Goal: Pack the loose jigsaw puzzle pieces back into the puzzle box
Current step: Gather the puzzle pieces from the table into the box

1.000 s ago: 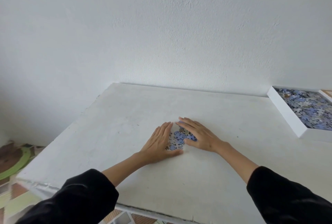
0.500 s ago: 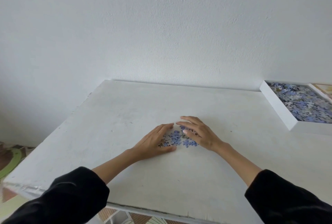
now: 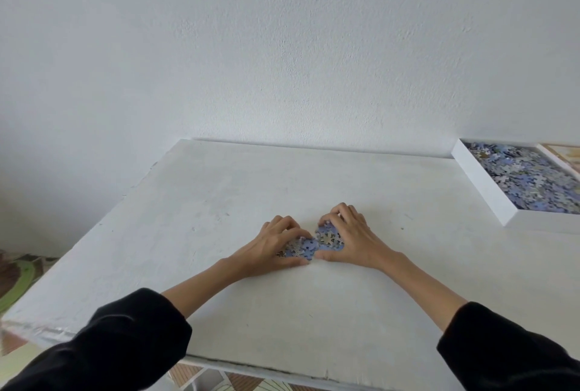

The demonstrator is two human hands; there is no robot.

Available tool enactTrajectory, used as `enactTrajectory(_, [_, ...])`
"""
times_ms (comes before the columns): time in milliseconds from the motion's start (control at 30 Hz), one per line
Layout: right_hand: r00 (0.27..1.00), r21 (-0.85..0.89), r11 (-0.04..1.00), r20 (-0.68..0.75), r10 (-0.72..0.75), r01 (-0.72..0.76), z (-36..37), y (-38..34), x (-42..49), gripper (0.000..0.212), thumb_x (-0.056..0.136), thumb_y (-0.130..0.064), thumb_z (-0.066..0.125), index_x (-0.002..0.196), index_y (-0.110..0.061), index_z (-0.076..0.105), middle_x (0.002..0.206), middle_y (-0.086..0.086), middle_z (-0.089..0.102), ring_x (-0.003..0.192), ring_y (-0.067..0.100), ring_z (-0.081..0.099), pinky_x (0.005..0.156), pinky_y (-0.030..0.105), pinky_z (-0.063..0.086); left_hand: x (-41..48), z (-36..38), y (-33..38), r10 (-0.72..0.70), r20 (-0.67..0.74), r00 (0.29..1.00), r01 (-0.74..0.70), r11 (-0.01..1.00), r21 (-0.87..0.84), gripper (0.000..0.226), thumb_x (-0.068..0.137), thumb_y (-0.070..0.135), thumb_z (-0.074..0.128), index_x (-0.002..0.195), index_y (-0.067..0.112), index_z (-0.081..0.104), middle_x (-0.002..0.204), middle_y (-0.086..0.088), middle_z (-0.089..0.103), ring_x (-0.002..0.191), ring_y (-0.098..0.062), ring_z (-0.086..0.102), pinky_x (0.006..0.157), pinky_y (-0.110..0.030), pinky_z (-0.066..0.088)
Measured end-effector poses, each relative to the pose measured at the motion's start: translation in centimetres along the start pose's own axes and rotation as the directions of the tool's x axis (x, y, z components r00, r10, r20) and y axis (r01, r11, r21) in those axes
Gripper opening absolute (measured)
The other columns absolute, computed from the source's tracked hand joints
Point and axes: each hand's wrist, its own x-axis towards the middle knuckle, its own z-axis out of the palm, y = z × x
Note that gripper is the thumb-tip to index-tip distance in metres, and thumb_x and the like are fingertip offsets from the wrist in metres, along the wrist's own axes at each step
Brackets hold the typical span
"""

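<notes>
Left hand (image 3: 273,246) and right hand (image 3: 353,240) cup the loose pieces (image 3: 314,243) on the counter (image 3: 219,202), fingers (image 3: 345,211) curled round the pile. Plan: we close thumbs underneath, squeeze evenly, lift level, and carry to the puzzle box (image 3: 483,189), well apart at far right.

Single head-worn wide-angle view. Looks forward and down across table (image 3: 219,202) toward wall (image 3: 282,45), near edge close below; box (image 3: 483,184) cut by right frame edge.
</notes>
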Motion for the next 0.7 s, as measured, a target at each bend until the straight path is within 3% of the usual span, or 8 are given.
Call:
enactTrajectory(133, [0.999, 0.084, 0.996, -0.046, -0.028, 0.032, -0.2, -0.5, 0.1, 0.054, 0.067, -0.064, 0.058, 0.094, -0.021, 0.039, 0.094, -0.008, 0.037, 0.087, 0.008, 0.034, 0.076, 0.019, 0.033, 0.6, 0.0, 0.0, 0.030, -0.025, 0.999, -0.031, 0.999, -0.020, 0.042, 0.081, 0.059, 0.054, 0.102, 0.022, 0.054, 0.106, 0.008, 0.047, 0.093, -0.007, 0.042, 0.082, -0.024, 0.038])
enactTrajectory(267, [0.997, 0.112, 0.992, -0.065, -0.053, 0.060, -0.1, -0.7, 0.1, 0.040, 0.071, -0.050, 0.057, 0.095, -0.022, 0.042, 0.085, -0.012, 0.037, 0.082, 0.008, 0.035, 0.072, 0.027, 0.040, 0.5, -0.2, 0.4, 0.041, -0.023, 0.999, -0.043, 0.995, -0.088, 0.038, 0.082, 0.046, 0.062, 0.105, 0.018, 0.053, 0.106, 0.007, 0.050, 0.087, 0.001, 0.041, 0.076, -0.011, 0.035])
enactTrajectory(367, [0.997, 0.114, 0.991, -0.056, -0.058, 0.064, -0.1, -0.7, 0.2, 0.036, 0.072, -0.047, 0.055, 0.098, -0.022, 0.049, 0.084, -0.015, 0.034, 0.079, 0.004, 0.035, 0.070, 0.020, 0.034, 0.5, -0.3, 0.5, 0.014, -0.014, 1.000, -0.016, 0.995, -0.102, 0.045, 0.080, 0.046, 0.063, 0.112, 0.014, 0.057, 0.101, 0.003, 0.051, 0.085, 0.001, 0.041, 0.074, -0.008, 0.033])
enactTrajectory(467, [0.997, 0.119, 0.991, -0.059, -0.058, 0.065, -0.1, -0.9, 0.2, 0.026, 0.071, -0.041, 0.054, 0.086, -0.021, 0.047, 0.083, -0.009, 0.037, 0.072, 0.002, 0.036, 0.062, 0.012, 0.028, 0.5, -0.1, 0.4, 0.021, -0.011, 1.000, -0.022, 0.997, -0.075, 0.032, 0.081, 0.036, 0.069, 0.099, 0.012, 0.060, 0.088, 0.004, 0.049, 0.078, -0.003, 0.038, 0.069, -0.009, 0.031])
enactTrajectory(567, [0.994, 0.114, 0.989, -0.078, -0.082, 0.090, -0.1, -1.1, 0.1, 0.016, 0.073, -0.027, 0.057, 0.077, -0.016, 0.046, 0.084, -0.008, 0.037, 0.074, 0.003, 0.034, 0.061, 0.008, 0.029, 0.4, -0.1, 0.5, 0.038, -0.026, 0.999, -0.040, 0.997, -0.063, 0.026, 0.083, 0.036, 0.063, 0.091, 0.012, 0.058, 0.091, 0.002, 0.050, 0.080, -0.005, 0.039, 0.069, -0.011, 0.032])
enactTrajectory(700, [0.988, 0.134, 0.987, -0.135, -0.069, 0.088, 0.0, -1.2, 0.1, 0.013, 0.074, -0.014, 0.054, 0.072, -0.015, 0.042, 0.071, -0.007, 0.042, 0.067, 0.009, 0.035, 0.058, 0.013, 0.026, 0.4, -0.2, 0.8, 0.080, -0.021, 0.997, -0.080, 0.997, 0.002, 0.036, 0.090, 0.041, 0.047, 0.089, 0.005, 0.054, 0.088, -0.005, 0.050, 0.076, -0.012, 0.039, 0.065, -0.018, 0.031])
